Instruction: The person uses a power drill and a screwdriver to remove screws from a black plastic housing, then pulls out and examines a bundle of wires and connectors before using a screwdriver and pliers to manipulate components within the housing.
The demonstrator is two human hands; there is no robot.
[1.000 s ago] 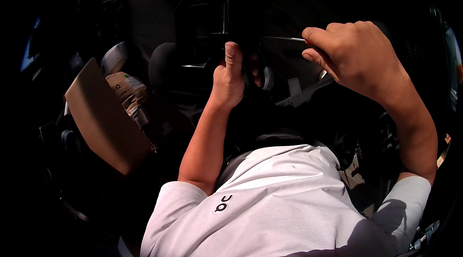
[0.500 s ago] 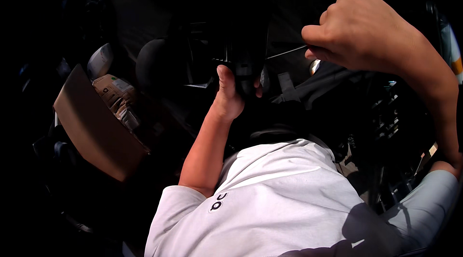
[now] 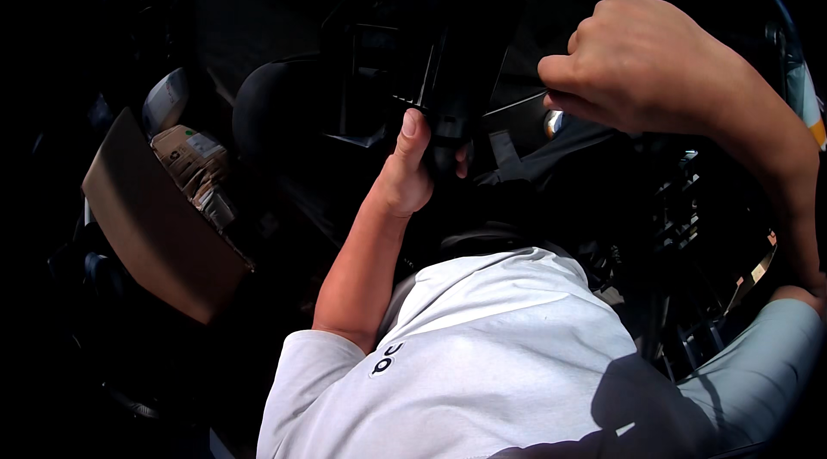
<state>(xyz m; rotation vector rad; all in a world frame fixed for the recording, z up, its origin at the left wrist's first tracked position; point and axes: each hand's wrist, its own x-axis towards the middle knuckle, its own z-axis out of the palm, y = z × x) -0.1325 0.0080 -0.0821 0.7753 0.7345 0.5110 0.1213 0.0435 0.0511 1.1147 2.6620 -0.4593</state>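
My left hand (image 3: 409,168) is wrapped round a long black object (image 3: 450,126) in front of my body. Its thumb lies along the near side and a fingertip shows on the far side. Deep shadow hides the object's kind; a slotted edge catches some light. Up at the right, my right hand (image 3: 642,63) is closed in a fist, back of the hand toward me, elbow bent out wide. From its fingers a thin pale line (image 3: 515,106), a rod or cord, runs left toward the black object. How the two meet is lost in the dark.
At the left stands an open cardboard box (image 3: 164,222) with a smaller brown carton (image 3: 188,151) and papers inside. A white rounded thing (image 3: 165,103) sits behind it. A dark rounded seat-like shape (image 3: 271,106) lies between box and hand. At the far right edge is a white-and-orange item (image 3: 810,106).
My right fist has sunk slightly. More of the black object shows, and its upper part now leans rightward. The left hand keeps its grip, and the view has shifted a little.
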